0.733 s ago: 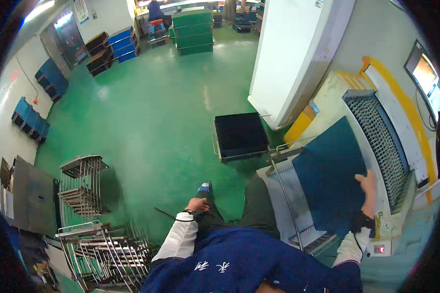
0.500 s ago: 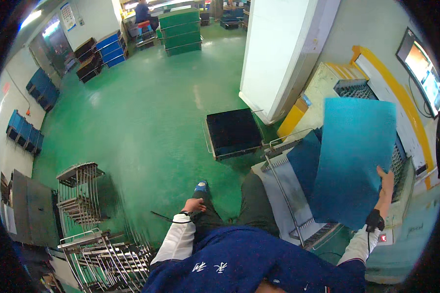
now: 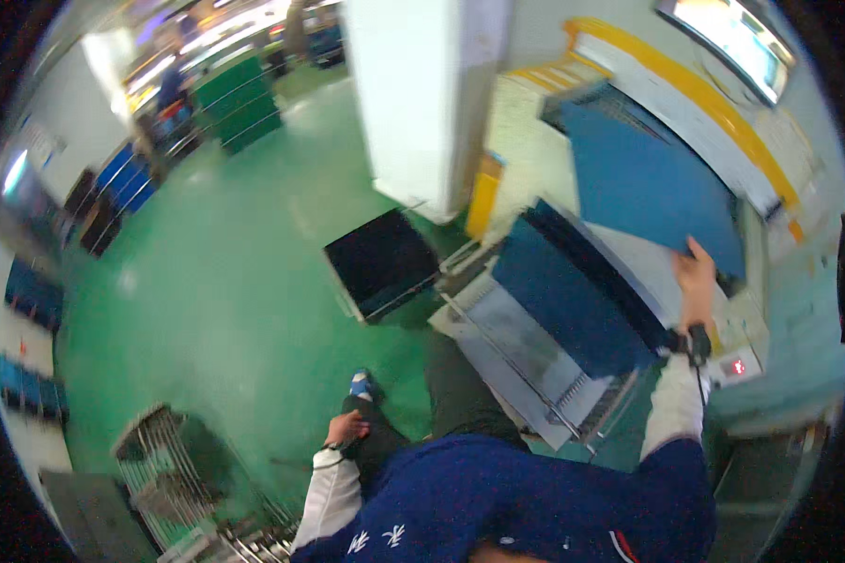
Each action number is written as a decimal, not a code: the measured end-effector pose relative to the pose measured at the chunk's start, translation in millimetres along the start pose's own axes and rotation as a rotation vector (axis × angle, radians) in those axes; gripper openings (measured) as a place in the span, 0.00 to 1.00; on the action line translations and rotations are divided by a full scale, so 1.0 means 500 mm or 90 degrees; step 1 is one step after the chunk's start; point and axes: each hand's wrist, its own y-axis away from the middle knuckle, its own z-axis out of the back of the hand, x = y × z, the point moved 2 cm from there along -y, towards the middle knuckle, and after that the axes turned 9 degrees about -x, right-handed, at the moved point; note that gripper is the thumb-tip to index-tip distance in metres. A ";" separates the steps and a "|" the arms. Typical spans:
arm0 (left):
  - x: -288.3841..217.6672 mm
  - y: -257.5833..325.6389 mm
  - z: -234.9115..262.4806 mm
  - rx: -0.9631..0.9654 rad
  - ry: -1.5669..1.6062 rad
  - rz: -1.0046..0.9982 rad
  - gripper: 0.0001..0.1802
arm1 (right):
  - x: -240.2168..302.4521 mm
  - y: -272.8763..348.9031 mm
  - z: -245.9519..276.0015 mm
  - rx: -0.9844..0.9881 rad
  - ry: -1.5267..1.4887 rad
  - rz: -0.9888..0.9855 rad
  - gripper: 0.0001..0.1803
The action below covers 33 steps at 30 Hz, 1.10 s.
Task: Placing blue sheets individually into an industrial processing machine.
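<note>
A flat rectangular blue panel (image 3: 650, 178) lies tilted over the roller bed of the machine at the right. My right hand (image 3: 696, 272) grips its near edge, with the fingers pressed together there. Just left of it, several dark blue panels (image 3: 568, 291) stand leaning in a slotted metal rack (image 3: 516, 361). My left hand (image 3: 347, 429) rests near my left thigh, away from the panels, with its fingers loosely apart and nothing in them.
A black-topped low cart (image 3: 382, 263) stands on the green floor left of the rack. Beyond it rises a white pillar (image 3: 422, 103). Empty metal racks (image 3: 174, 479) stand at lower left, green stacked crates (image 3: 238, 98) farther back. A screen (image 3: 737, 42) hangs on the right wall.
My right hand has brought the blue panel from upright above the rack down over the roller bed. The view has turned to the right. My left hand stays by the thigh.
</note>
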 end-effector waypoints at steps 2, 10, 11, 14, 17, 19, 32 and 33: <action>-0.031 0.028 -0.024 0.074 -0.186 -0.097 0.16 | 0.024 0.032 -0.044 -0.099 0.248 0.177 0.12; -0.018 0.015 -0.001 0.011 -0.059 -0.026 0.18 | 0.011 -0.062 -0.122 -0.344 -0.528 -0.285 0.04; -0.022 0.016 -0.004 0.039 -0.049 -0.018 0.18 | 0.002 -0.080 -0.118 -0.365 -0.546 -0.283 0.04; -0.006 -0.009 0.015 0.024 -0.019 0.031 0.20 | -0.023 -0.153 -0.119 -0.389 -0.580 -0.287 0.04; -0.015 -0.005 -0.001 -0.020 -0.076 0.024 0.20 | -0.013 -0.183 -0.130 -0.334 -0.614 -0.219 0.05; -0.016 -0.011 0.005 0.026 -0.040 0.038 0.20 | 0.004 -0.190 -0.135 -0.243 -0.589 -0.205 0.07; -0.019 -0.037 -0.012 0.000 -0.085 0.070 0.20 | 0.018 -0.266 -0.055 -0.298 0.681 0.100 0.23; -0.032 -0.015 -0.023 -0.019 -0.082 0.078 0.20 | 0.024 -0.246 -0.075 -0.324 0.774 0.093 0.24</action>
